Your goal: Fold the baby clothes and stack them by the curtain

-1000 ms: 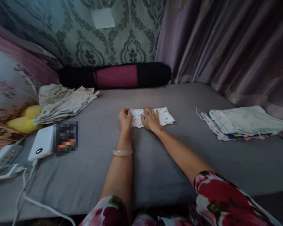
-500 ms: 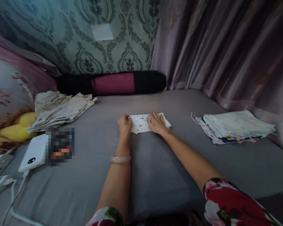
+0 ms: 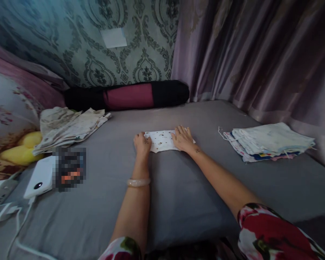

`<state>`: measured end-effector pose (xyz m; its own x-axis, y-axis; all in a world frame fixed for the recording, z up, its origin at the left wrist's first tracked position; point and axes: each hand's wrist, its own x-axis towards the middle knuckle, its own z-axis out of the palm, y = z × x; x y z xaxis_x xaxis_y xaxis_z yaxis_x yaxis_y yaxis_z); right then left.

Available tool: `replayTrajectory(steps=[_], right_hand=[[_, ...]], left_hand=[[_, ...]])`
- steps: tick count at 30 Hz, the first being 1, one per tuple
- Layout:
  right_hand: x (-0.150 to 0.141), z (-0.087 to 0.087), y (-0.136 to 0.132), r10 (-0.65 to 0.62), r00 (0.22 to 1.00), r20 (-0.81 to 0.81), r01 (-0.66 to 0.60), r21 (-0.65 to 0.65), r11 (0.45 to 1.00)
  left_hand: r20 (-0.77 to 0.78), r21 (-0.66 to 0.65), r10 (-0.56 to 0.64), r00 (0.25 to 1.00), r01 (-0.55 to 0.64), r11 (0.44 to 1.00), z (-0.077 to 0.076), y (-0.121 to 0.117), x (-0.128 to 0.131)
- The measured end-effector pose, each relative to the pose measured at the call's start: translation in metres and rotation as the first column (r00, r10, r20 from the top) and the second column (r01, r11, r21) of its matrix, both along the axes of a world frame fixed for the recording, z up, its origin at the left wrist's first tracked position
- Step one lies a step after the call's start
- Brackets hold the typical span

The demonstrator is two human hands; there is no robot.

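Observation:
A small white cloth with a dark speckled print (image 3: 162, 140) lies folded flat on the grey bed sheet (image 3: 103, 173), crosswise in front of me. At its left end, my left hand (image 3: 142, 143) has its fingers curled and closed on the edge, the thumb on the near side. My right hand (image 3: 183, 139) rests flat on the right part of the cloth with its fingers stretched out. It covers much of that end. A pale bangle (image 3: 138, 182) circles my left wrist.
Folded cloths (image 3: 271, 139) are stacked at the right. More loosely laid cloths (image 3: 70, 126) are at the left, by a yellow plush thing (image 3: 23, 148). A white power bank (image 3: 40, 177) with a cable sits near a power strip (image 3: 1, 193). A long black-and-maroon bag (image 3: 128, 96) lies along the wall.
My right hand has slid a little to the right along the cloth, fingers still flat. My left hand stays at the left end, its fingers shifted slightly. The view has turned slightly.

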<state>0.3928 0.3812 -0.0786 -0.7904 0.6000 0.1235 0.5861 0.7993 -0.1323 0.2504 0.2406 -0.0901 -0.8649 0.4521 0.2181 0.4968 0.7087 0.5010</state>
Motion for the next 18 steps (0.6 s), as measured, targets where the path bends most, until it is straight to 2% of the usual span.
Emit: replayTrajectory(steps=[4, 8, 12, 15, 18], right_hand=[[0.01, -0.004, 0.003, -0.036, 0.999, 0.029, 0.036, -0.003, 0.999], [0.009, -0.011, 0.002, -0.052, 0.998, 0.026, 0.053, -0.044, 0.998], [0.006, -0.005, 0.01, -0.08, 0.996, -0.049, 0.074, -0.122, 0.99], [0.011, 0.006, 0.021, -0.261, 0.955, -0.143, 0.235, -0.178, 0.956], [0.023, 0.014, 0.028, -0.439, 0.891, -0.119, 0.413, -0.192, 0.89]], left_hand=[[0.032, -0.072, 0.005, 0.999, -0.003, 0.997, 0.002, -0.002, -0.001], [0.056, -0.162, 0.074, 0.996, -0.064, 0.985, 0.004, -0.004, 0.0], [0.08, -0.163, 0.125, 0.989, -0.111, 0.98, 0.005, -0.006, 0.002], [0.099, -0.124, 0.134, 0.986, -0.122, 0.985, 0.002, -0.007, 0.0], [0.126, -0.119, 0.122, 0.984, -0.107, 0.987, -0.002, -0.008, -0.007]])
